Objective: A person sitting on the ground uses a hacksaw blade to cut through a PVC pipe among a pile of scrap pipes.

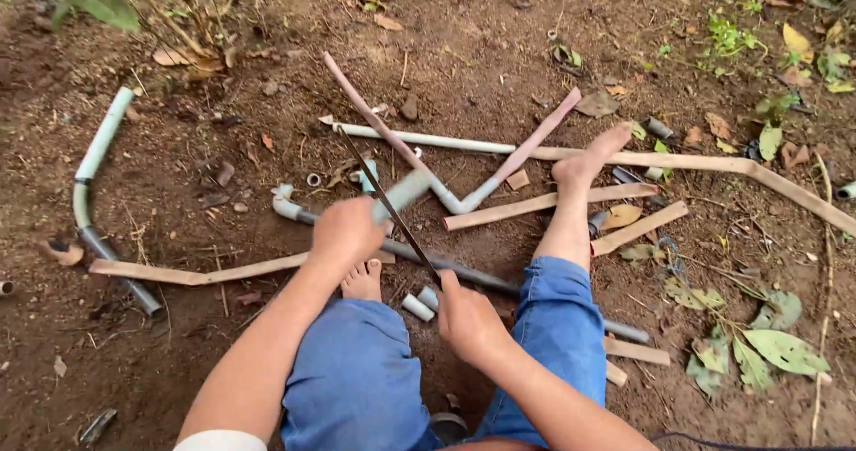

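Note:
I sit on bare soil with both legs in blue jeans stretched out. My left hand [346, 231] grips a short pale grey pipe piece [403, 192] that points up and to the right. My right hand [468, 319] holds the near end of a thin dark saw blade [379, 191], which slants up to the left and crosses the pipe piece beside my left hand. Two small cut pipe stubs [421, 303] lie between my hands, by my left foot [363, 282]. My right foot [584, 161] rests on wooden slats further out.
A long dark pipe [499, 282] runs diagonally under my hands. White and pink pipes [464, 200] form a zigzag beyond. Wooden slats [544, 203] and a bent grey pipe [89, 175] at left lie around, with green leaves [767, 348] at right.

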